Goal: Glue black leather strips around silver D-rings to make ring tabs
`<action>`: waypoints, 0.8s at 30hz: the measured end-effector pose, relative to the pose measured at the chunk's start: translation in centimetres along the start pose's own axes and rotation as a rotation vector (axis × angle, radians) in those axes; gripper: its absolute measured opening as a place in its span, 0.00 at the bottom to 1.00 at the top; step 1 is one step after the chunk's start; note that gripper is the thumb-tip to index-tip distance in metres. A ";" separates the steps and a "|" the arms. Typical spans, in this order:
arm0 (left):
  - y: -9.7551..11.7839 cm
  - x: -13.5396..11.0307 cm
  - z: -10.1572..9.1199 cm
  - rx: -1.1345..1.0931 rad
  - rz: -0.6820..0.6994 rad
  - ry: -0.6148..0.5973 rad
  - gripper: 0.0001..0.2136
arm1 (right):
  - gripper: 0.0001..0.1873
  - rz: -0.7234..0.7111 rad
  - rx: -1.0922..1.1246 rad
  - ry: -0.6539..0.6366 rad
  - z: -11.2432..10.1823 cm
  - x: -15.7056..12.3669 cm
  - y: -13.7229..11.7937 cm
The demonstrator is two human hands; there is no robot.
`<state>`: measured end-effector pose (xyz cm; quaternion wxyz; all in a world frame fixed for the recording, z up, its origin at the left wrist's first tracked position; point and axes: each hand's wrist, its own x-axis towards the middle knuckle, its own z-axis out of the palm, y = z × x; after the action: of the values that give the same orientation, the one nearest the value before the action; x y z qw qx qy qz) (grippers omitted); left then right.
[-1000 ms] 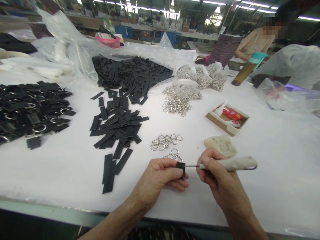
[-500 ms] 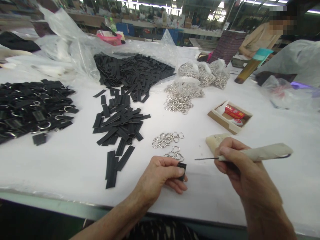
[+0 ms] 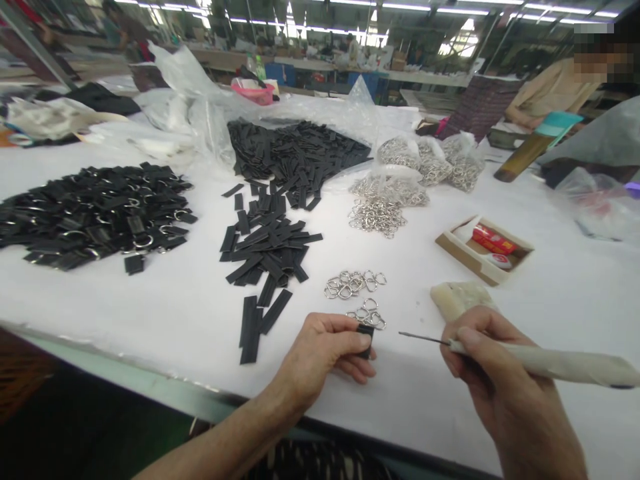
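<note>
My left hand pinches a small folded black strap between thumb and fingers, just above the table; whether a ring sits in the fold is hidden. In my right hand is an awl-like tool with a thick pale wrapped handle, its thin metal tip pointing left toward the strap without touching it. Behind the right hand lies a cream-coloured block. Loose metal D-rings lie in two small groups beyond my left hand. Flat black strap pieces are scattered to the left of them.
Finished-looking black loops with rings form a heap at the left. Further back are a large pile of black strips, bagged rings and a small carton holding a red packet. A bottle leans near a co-worker.
The view has swung left, so the table things appear further right. My right hand and the tool have moved slightly away from the strap and lower. My left hand keeps its pinch.
</note>
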<state>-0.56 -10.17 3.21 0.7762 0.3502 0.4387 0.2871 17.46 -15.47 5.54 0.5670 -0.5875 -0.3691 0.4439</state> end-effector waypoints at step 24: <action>-0.4 -1.2 -1.5 -0.024 0.061 -0.014 0.08 | 0.01 -0.330 -0.402 -0.080 5.5 -0.2 2.4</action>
<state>-2.39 -10.89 2.91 0.7743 0.3560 0.4187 0.3137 12.08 -14.00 3.41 0.4885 -0.6024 -0.5628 0.2860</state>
